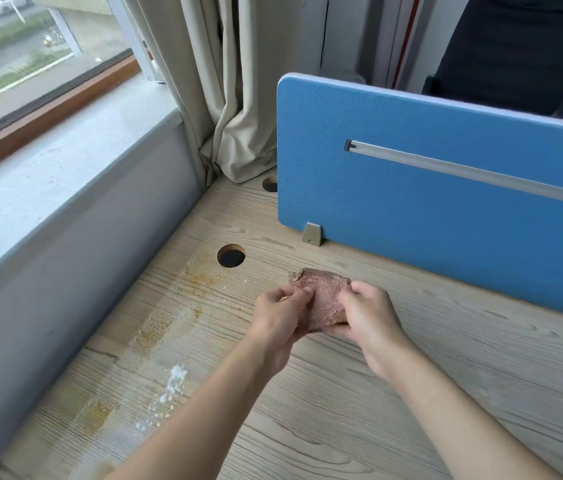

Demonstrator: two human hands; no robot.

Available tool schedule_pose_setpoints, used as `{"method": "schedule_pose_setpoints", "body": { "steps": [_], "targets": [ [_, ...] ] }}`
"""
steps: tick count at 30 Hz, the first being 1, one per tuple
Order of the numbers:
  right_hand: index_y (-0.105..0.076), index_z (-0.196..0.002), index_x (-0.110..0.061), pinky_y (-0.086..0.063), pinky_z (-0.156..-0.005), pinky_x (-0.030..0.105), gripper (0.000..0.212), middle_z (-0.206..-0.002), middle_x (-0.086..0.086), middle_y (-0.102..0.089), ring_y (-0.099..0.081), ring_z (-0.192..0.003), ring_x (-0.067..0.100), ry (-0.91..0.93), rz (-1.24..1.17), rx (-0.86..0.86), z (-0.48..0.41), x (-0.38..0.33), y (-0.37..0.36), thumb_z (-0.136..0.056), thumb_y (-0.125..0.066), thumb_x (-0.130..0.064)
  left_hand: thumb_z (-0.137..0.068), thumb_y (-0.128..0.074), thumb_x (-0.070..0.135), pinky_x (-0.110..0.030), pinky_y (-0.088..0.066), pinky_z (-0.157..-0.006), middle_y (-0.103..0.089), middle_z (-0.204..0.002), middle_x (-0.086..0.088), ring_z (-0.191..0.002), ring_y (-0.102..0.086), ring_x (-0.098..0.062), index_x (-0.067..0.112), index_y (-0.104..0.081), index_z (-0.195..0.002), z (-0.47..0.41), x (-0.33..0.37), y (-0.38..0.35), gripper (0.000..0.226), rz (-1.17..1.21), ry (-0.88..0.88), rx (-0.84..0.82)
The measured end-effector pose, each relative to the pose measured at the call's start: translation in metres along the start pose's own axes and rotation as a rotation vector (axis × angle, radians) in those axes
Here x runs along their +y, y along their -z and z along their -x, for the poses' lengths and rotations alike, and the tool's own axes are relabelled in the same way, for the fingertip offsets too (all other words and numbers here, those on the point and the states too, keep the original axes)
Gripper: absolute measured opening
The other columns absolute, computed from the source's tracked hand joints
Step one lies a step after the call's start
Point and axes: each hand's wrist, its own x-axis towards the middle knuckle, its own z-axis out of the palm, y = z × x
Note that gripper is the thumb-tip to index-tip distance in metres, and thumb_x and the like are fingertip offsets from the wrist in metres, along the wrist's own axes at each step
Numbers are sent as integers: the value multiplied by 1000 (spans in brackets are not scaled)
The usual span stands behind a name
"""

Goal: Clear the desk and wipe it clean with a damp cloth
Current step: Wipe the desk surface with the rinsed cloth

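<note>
A bunched brown cloth is gripped from both sides by the left hand and the right hand, fingers curled into it, just above the wooden desk near its back edge. A round cable hole and a blue divider panel are seen just behind it. Yellowish stains and white powder are spread along the desk's left edge.

- The cloth is over the middle of the tabletop, held between the left hand on its left and the right hand on its right.
- A partition panel stands on the tabletop behind the cloth and runs off to the right.
- One cable hole lies behind and left of the cloth.
- A second hole lies farther back, at the panel's left end.
- Spilled powder lies along the tabletop's left side, near the window ledge.
- A curtain hangs in the back corner, between ledge and panel.
</note>
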Motion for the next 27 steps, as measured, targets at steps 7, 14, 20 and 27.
{"method": "schedule_pose_setpoints", "body": {
  "steps": [7, 14, 20, 27],
  "targets": [
    [-28, -155, -17, -35, -112, 39, 65, -154, 7, -35, -33, -141, 26, 234, 901, 15, -18, 25, 9, -97, -56, -24, -91, -72, 27, -41, -54, -93, -60, -121, -14, -102, -63, -27, 4, -46, -137, -53, 34, 18, 58, -751, -180, 218],
    [13, -156, -33, -15, -111, 75, 122, -162, 8, 31, 21, -149, 43, 5, 1378, -221, -25, 63, -4, -77, -74, -63, -104, -40, 33, -39, -29, -118, -34, -154, -12, -141, -31, -27, 11, -28, -152, -60, -6, 14, 54, -1630, -520, 82],
    [10, -156, -32, -11, -106, 81, 117, -159, 14, 35, 25, -146, 47, -50, 1402, -216, -30, 62, -15, -81, -78, -48, -105, -19, 29, -44, 9, -123, 14, -165, -11, -151, 18, -30, 12, 5, -158, -84, -33, 22, 61, -1888, -470, 70],
    [9, -157, -32, -11, -105, 82, 119, -158, 14, 37, 27, -145, 49, -81, 1436, -213, -35, 65, -18, -79, -80, -49, -103, -32, 32, -41, 2, -125, 13, -165, -10, -152, 13, -26, 4, 2, -157, -100, -25, 3, 70, -1771, -466, -3]
  ]
}}
